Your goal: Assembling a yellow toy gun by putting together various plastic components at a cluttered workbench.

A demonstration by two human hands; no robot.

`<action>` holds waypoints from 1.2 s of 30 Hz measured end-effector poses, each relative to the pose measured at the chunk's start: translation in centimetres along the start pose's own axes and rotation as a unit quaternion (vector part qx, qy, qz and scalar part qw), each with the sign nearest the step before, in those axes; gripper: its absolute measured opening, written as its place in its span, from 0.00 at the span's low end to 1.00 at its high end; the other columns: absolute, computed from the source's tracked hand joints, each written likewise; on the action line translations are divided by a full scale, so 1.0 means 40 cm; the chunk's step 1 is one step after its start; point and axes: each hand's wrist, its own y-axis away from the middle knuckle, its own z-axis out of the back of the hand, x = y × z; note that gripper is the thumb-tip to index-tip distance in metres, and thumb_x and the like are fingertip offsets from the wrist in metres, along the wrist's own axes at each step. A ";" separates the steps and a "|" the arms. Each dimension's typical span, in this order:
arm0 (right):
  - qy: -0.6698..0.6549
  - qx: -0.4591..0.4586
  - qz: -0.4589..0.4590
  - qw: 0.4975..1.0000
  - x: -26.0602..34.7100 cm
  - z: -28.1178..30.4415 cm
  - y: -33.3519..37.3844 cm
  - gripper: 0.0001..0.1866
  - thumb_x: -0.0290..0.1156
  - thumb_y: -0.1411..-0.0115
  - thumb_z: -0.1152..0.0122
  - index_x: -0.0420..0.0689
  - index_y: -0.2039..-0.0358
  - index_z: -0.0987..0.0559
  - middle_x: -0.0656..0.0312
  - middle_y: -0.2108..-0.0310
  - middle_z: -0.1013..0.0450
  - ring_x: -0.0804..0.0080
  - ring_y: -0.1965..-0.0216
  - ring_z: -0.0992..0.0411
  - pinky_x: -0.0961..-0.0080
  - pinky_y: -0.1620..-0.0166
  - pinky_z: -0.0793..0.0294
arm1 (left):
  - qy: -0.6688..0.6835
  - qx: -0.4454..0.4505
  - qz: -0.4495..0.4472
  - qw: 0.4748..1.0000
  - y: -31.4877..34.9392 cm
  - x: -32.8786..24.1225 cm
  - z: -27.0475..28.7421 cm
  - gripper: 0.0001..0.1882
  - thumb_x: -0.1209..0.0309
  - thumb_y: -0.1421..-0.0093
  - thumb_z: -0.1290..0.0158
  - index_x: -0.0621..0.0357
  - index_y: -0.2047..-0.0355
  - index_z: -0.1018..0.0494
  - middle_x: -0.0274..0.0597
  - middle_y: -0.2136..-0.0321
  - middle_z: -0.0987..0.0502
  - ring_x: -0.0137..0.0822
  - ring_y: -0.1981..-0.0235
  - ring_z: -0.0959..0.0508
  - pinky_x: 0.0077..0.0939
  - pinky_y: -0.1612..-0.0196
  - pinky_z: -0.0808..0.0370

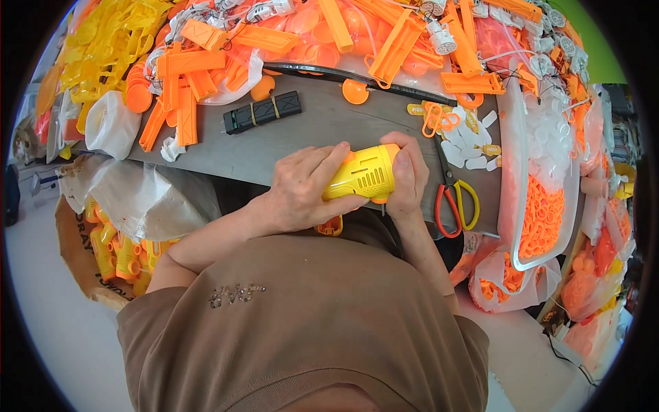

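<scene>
A yellow plastic toy flashlight-like body (360,173) with slotted vents and an orange end is held between my two hands, over the near edge of the table. My left hand (300,180) is wrapped round its left end, with the thumb underneath. My right hand (410,176) grips the orange right end, fingers curled over it. Just below, a yellow-orange looped part (329,226) shows in front of my shirt; whether it joins the body I cannot tell. Scissors (456,202) with red and yellow handles lie right of my right hand.
On the grey table (206,159) lies a black rubber-banded bundle (263,112). Orange parts (189,75) heap along the back, yellow parts (110,41) far left. White tabs (470,145) lie near a bin (511,206) of orange rings. A bag (86,257) of yellow-orange toys stands lower left.
</scene>
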 end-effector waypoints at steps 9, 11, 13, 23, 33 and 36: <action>-0.013 -0.012 -0.035 0.999 0.005 0.001 -0.009 0.20 0.42 0.36 0.62 0.37 0.62 0.28 0.65 0.73 0.34 0.83 0.72 0.38 0.84 0.68 0.40 | 0.059 0.046 0.053 0.996 0.002 0.015 0.014 0.38 0.55 0.60 0.34 0.70 0.55 0.32 0.53 0.63 0.25 0.48 0.64 0.24 0.38 0.59 0.27; -0.011 -0.023 -0.035 0.999 0.003 0.006 -0.007 0.20 0.42 0.36 0.62 0.38 0.62 0.28 0.65 0.73 0.34 0.83 0.72 0.38 0.84 0.68 0.40 | -0.003 0.030 0.057 0.998 -0.006 0.010 0.024 0.38 0.54 0.63 0.33 0.68 0.57 0.32 0.50 0.64 0.26 0.48 0.61 0.27 0.41 0.55 0.33; -0.001 -0.015 -0.032 0.999 0.003 0.001 -0.008 0.20 0.42 0.36 0.62 0.38 0.62 0.29 0.65 0.73 0.34 0.82 0.72 0.38 0.83 0.68 0.40 | -0.016 0.024 0.043 0.999 0.002 0.024 0.020 0.37 0.53 0.64 0.33 0.67 0.59 0.31 0.48 0.66 0.27 0.47 0.62 0.27 0.40 0.55 0.34; 0.025 -0.038 0.014 0.999 -0.006 -0.011 -0.012 0.20 0.41 0.36 0.62 0.36 0.61 0.29 0.64 0.70 0.33 0.80 0.68 0.37 0.83 0.64 0.39 | 0.013 -0.062 -0.046 0.997 0.006 0.071 -0.002 0.34 0.52 0.66 0.33 0.66 0.65 0.29 0.47 0.72 0.28 0.46 0.69 0.28 0.40 0.59 0.34; -0.087 -0.158 -0.027 0.983 -0.038 0.057 -0.016 0.20 0.40 0.35 0.63 0.35 0.60 0.30 0.56 0.63 0.31 0.71 0.61 0.32 0.75 0.56 0.33 | -0.210 -0.224 0.075 0.949 -0.004 0.220 0.279 0.15 0.60 0.55 0.37 0.58 0.77 0.26 0.40 0.77 0.25 0.41 0.74 0.26 0.32 0.68 0.31; -0.122 -0.171 -0.040 0.977 -0.018 0.062 -0.030 0.19 0.39 0.35 0.63 0.35 0.59 0.31 0.57 0.63 0.32 0.72 0.61 0.31 0.75 0.57 0.31 | -0.452 -0.172 0.232 0.844 0.091 0.423 0.503 0.09 0.62 0.51 0.41 0.54 0.75 0.22 0.40 0.72 0.23 0.41 0.68 0.25 0.34 0.64 0.30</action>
